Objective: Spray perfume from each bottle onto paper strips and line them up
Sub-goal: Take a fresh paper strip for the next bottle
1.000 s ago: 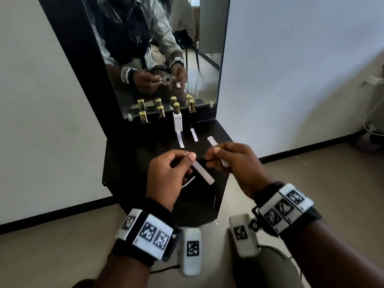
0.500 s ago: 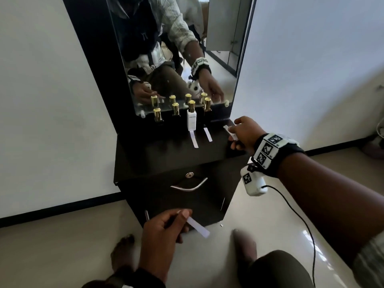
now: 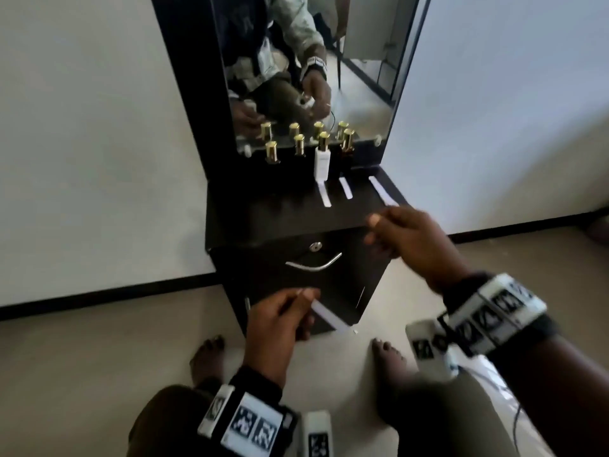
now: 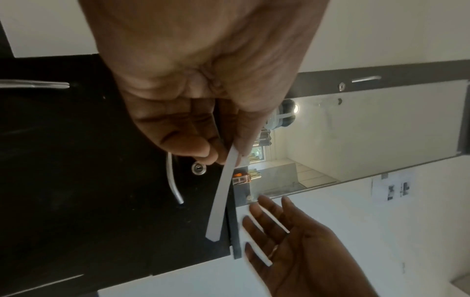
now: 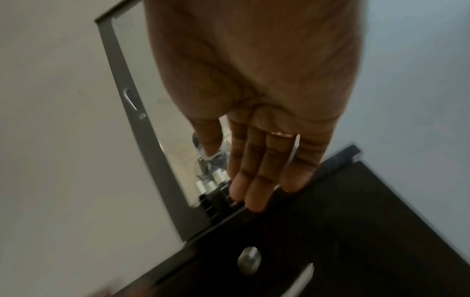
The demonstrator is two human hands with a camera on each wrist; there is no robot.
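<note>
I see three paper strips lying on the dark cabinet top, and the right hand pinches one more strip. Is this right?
Not quite: the left hand, not the right, pinches the extra strip, as the left wrist view shows. The right hand is open and empty. Three strips do lie on the cabinet top.

Back of cabinet top (image 3: 263,209) blocked: we count four gold-capped bottles (image 3: 321,156) in row against mirror (image 3: 362,77). Three paper strips (image 3: 346,188) lie right of centre (one touching white bottle's base). Left half of top is bare dark surface; we see passage there. Curved drawer handle (image 3: 313,263) juts from front, centre frame. Bare feet (image 3: 207,357) on floor below.
</note>
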